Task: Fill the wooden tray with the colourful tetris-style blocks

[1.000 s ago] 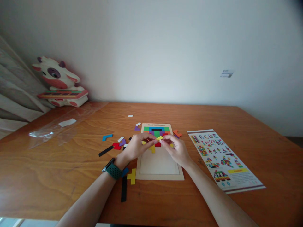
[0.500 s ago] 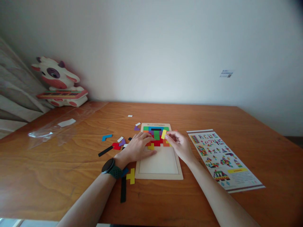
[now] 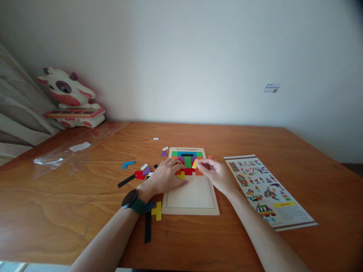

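A wooden puzzle board (image 3: 190,198) lies in front of me, its far half laid with coloured pieces, among them a green piece (image 3: 187,162) and a red piece (image 3: 188,172). My right hand (image 3: 215,173) pinches a yellow puzzle piece (image 3: 194,164) between thumb and fingers, tilted over the right side of the pattern. Across the board's left edge rests my left hand (image 3: 166,175), fingers stretched out and thumb apart, with the fingertips at the laid pieces. Beside its thumb is another yellow piece (image 3: 181,175). The hand hides part of the pattern's left side.
Loose pieces lie left of the board, including a blue one (image 3: 128,164), a black bar (image 3: 126,181) and a yellow T-shape (image 3: 157,211). A printed pattern sheet (image 3: 269,192) is on the right. At the back left are a clear plastic bag (image 3: 56,160) and a cow toy keyboard (image 3: 73,113).
My right hand has lowered slightly toward the board, bringing the yellow piece down and a little left, with its tilt changed. The left hand stays put.
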`<move>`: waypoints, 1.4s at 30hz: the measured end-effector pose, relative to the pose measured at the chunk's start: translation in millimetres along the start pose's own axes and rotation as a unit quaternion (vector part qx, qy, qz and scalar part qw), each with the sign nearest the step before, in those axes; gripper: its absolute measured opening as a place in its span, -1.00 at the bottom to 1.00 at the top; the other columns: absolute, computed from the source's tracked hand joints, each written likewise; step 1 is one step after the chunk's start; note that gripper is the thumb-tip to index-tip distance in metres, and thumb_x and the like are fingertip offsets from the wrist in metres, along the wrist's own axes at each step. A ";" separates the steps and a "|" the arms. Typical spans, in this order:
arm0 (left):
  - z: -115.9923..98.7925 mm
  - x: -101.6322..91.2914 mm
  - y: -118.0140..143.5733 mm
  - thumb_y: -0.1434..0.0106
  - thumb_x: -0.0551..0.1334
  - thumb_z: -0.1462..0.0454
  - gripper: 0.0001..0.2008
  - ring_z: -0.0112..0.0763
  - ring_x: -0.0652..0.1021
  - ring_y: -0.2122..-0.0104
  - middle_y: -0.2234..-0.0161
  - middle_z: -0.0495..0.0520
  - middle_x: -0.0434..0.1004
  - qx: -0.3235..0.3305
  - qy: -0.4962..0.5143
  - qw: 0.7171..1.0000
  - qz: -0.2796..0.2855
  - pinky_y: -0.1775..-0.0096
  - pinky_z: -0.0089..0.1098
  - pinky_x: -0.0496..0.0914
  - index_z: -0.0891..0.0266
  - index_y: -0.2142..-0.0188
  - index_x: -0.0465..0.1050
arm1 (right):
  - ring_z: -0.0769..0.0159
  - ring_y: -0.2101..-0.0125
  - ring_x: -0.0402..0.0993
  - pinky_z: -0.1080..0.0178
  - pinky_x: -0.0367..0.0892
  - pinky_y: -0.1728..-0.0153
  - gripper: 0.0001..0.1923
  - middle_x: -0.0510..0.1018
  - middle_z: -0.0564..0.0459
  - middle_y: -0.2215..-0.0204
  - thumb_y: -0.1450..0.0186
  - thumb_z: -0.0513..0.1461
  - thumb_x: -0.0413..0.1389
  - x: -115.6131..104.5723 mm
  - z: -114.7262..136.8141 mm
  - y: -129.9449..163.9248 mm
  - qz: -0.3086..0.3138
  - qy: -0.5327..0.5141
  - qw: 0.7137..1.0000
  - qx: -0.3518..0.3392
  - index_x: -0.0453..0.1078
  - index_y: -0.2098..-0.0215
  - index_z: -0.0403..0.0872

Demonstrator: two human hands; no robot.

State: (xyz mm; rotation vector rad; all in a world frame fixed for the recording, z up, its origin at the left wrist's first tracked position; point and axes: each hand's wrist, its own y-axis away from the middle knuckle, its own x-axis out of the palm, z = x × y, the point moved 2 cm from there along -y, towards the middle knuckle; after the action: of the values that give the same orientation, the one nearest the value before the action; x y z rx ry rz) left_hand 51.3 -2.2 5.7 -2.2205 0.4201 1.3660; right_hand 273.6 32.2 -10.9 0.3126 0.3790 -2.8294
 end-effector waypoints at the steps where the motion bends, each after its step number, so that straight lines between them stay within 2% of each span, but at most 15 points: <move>1: 0.7 0.3 0.3 -0.27 0.31 0.03 -0.60 -0.08 0.48 -0.04 -0.02 0.16 0.53 -0.001 -0.002 1.000 0.000 -0.10 -0.08 0.36 0.17 -0.02 0.50 | 0.22 0.23 0.61 0.17 0.51 0.18 -0.70 0.68 -0.04 0.19 -0.27 -0.04 0.23 -1.5 2.3 0.2 0.012 0.011 1.000 0.003 0.58 0.15 -0.05; 7: 5.0 1.9 1.9 -0.26 0.31 0.02 -0.59 -0.07 0.47 -0.05 -0.03 0.16 0.52 -0.002 -0.010 1.000 0.000 -0.11 -0.08 0.35 0.16 -0.01 0.50 | 0.34 0.46 0.49 0.30 0.38 0.44 -0.75 0.65 0.08 0.40 -0.32 -0.09 0.19 -9.2 13.3 5.0 0.124 0.146 0.981 -0.025 0.61 0.13 -0.01; 12: 4.9 1.7 1.6 -0.26 0.31 0.02 -0.60 -0.08 0.47 -0.05 -0.02 0.15 0.52 0.000 -0.012 1.000 -0.004 -0.11 -0.09 0.35 0.16 -0.01 0.50 | 0.36 0.48 0.44 0.32 0.33 0.47 -0.76 0.62 0.07 0.41 -0.34 -0.14 0.18 -7.2 10.1 7.6 0.179 0.169 0.967 -0.063 0.60 0.07 0.03; 17: 4.2 0.7 1.3 -0.26 0.30 0.00 -0.59 -0.07 0.48 -0.04 -0.02 0.16 0.51 -0.001 -0.007 1.000 0.002 -0.09 -0.08 0.36 0.16 -0.01 0.51 | 0.38 0.47 0.40 0.30 0.34 0.43 -0.76 0.53 0.03 0.36 -0.37 -0.16 0.14 -6.8 9.3 7.6 0.177 0.210 0.955 -0.113 0.61 0.07 0.04; 22: 5.6 1.3 2.0 -0.26 0.31 -0.02 -0.58 -0.08 0.47 -0.04 -0.01 0.16 0.51 0.000 -0.001 1.000 -0.009 -0.09 -0.08 0.36 0.14 -0.01 0.51 | 0.36 0.43 0.41 0.28 0.38 0.39 -0.70 0.47 0.03 0.31 -0.34 -0.08 0.20 -9.8 5.4 8.6 0.171 0.220 0.955 -0.104 0.58 0.00 0.05; 28: 6.0 1.8 2.3 -0.26 0.31 -0.01 -0.59 -0.08 0.47 -0.05 -0.03 0.15 0.51 -0.006 -0.008 1.000 -0.001 -0.10 -0.08 0.36 0.16 0.00 0.52 | 0.28 0.33 0.48 0.25 0.41 0.30 -0.56 0.49 0.02 0.28 -0.23 0.02 0.31 -8.0 5.5 9.5 0.171 0.261 0.944 -0.110 0.56 -0.03 0.06; 34: 2.6 -1.1 0.4 -0.27 0.30 -0.01 -0.59 -0.08 0.48 -0.04 -0.02 0.15 0.51 -0.007 -0.011 1.000 0.005 -0.09 -0.09 0.37 0.16 0.01 0.52 | 0.28 0.33 0.53 0.23 0.46 0.29 -0.63 0.50 0.02 0.28 -0.31 0.01 0.23 -5.4 -0.2 9.5 0.160 0.247 0.947 -0.126 0.56 -0.01 0.06; 40: 5.0 -0.3 0.9 -0.24 0.34 0.00 -0.60 -0.07 0.49 -0.04 0.00 0.16 0.52 -0.003 0.009 1.000 -0.001 -0.09 -0.07 0.39 0.15 0.02 0.53 | 0.30 0.37 0.53 0.21 0.47 0.28 -0.61 0.54 0.02 0.26 -0.28 -0.05 0.28 -6.0 -0.7 8.9 0.143 0.231 0.955 -0.119 0.50 -0.05 0.05; 42: 8.1 -1.8 0.8 -0.30 0.28 0.02 -0.64 -0.11 0.49 -0.05 -0.01 0.17 0.51 0.001 0.035 0.999 -0.016 -0.10 -0.11 0.39 0.16 0.02 0.52 | 0.32 0.39 0.51 0.22 0.46 0.29 -0.62 0.54 0.03 0.28 -0.27 -0.07 0.29 -6.1 0.8 8.9 0.140 0.234 0.955 -0.118 0.50 -0.03 0.05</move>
State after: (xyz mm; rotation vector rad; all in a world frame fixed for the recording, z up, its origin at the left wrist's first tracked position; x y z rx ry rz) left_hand 44.1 1.7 4.0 -2.2692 0.4088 1.2738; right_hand 281.8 25.1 -10.7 0.9092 0.7001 -2.3789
